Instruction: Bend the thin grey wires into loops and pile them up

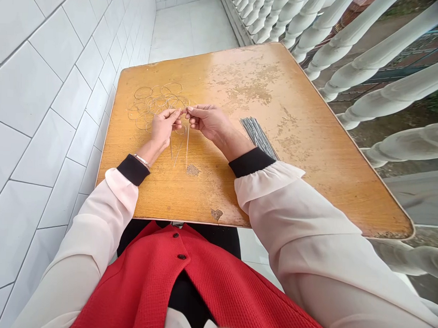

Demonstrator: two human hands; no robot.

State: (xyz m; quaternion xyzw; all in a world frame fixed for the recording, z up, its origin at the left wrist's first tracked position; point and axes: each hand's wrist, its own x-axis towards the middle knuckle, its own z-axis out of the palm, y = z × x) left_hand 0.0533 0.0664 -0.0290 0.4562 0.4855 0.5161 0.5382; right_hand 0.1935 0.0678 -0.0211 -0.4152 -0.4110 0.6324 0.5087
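Note:
My left hand point(164, 127) and my right hand point(208, 121) meet fingertip to fingertip over the middle of a worn wooden table point(314, 153). Both pinch a thin metal wire point(183, 143), bent at the top, whose two ends hang down toward me. Just behind the hands lies a loose heap of wire rings point(154, 103). A bundle of straight wires point(258, 135) lies on the table to the right of my right wrist.
A white tiled wall point(43, 103) runs close along the table's left side. A white balustrade point(354, 49) stands to the right and behind. The table's near edge point(187, 219) sits just above my lap.

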